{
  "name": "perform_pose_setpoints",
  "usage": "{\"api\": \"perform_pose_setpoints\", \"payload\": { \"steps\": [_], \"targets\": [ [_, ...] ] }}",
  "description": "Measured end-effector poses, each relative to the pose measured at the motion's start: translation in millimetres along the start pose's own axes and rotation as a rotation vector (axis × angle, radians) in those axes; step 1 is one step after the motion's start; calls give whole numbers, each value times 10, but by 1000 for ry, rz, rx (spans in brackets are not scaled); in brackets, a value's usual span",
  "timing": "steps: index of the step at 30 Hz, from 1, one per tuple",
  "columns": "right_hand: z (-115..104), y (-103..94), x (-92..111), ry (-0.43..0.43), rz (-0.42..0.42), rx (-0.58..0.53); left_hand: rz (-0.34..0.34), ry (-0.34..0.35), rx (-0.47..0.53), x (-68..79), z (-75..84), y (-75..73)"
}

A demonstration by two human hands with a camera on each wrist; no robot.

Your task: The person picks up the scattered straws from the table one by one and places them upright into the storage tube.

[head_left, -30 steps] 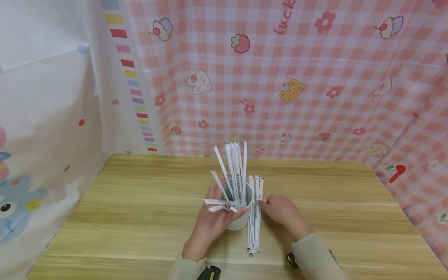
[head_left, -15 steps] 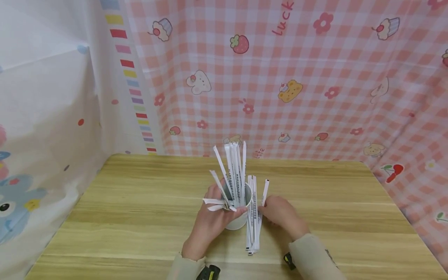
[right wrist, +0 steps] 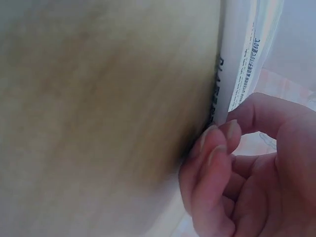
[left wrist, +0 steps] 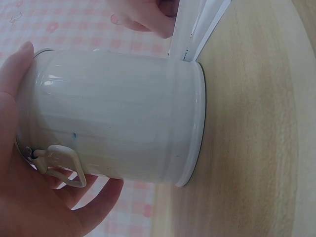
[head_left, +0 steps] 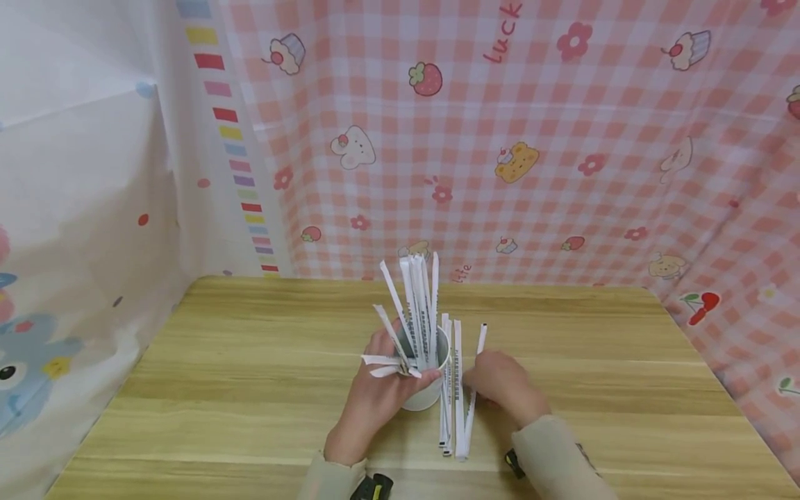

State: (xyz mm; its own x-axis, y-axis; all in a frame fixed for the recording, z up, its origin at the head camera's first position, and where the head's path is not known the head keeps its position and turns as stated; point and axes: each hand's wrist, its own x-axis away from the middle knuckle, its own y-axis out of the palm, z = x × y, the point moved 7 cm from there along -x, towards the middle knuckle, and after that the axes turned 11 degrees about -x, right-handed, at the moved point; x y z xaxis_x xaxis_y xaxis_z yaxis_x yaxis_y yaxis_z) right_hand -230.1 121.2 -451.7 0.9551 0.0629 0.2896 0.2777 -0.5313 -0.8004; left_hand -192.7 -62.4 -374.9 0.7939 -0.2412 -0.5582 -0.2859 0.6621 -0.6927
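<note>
My left hand (head_left: 377, 403) grips a white metal pail (left wrist: 113, 113) with a small side handle. The pail stands upright on the table, holding several paper-wrapped straws (head_left: 410, 295); a few lean out over its left rim. Just right of the pail lie more wrapped straws (head_left: 458, 396), roughly parallel and pointing away from me. My right hand (head_left: 505, 386) pinches one wrapped straw (head_left: 482, 338) at the right side of that group. In the right wrist view, the fingertips (right wrist: 215, 143) meet a printed straw wrapper (right wrist: 232, 59). The hand covers the middle of the pinched straw.
The wooden table (head_left: 250, 368) extends to both sides of the hands. A pink checked cloth (head_left: 475, 139) hangs behind its back edge, and a white printed cloth (head_left: 94, 180) hangs on the left. Dark straps (head_left: 373, 487) show by the sleeves.
The right hand has drawn the rightmost straw a little rightward, so it now slants apart from the others. Another straw has separated slightly from the group. The left hand and pail stay in place.
</note>
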Motion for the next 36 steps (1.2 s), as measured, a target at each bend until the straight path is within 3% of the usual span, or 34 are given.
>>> {"api": "perform_pose_setpoints", "payload": {
  "steps": [6, 13, 19, 26, 36],
  "targets": [
    [-32, -63, -4, -3, 35, 180, -3, -13, 13, 0, 4, -1],
    [87, -92, -9, 25, 31, 50, -14, -10, 18, 3, 17, 10],
    [92, -215, -16, -13, 81, 1, -5, -28, 6, 25, -19, 20],
    [-285, -619, 114, -141, 260, -53, -8, -36, -29, 22, -38, 25],
    [-996, -1030, 571, -419, 452, -59, -17, -20, -25, -6, -2, 15]
  ]
}}
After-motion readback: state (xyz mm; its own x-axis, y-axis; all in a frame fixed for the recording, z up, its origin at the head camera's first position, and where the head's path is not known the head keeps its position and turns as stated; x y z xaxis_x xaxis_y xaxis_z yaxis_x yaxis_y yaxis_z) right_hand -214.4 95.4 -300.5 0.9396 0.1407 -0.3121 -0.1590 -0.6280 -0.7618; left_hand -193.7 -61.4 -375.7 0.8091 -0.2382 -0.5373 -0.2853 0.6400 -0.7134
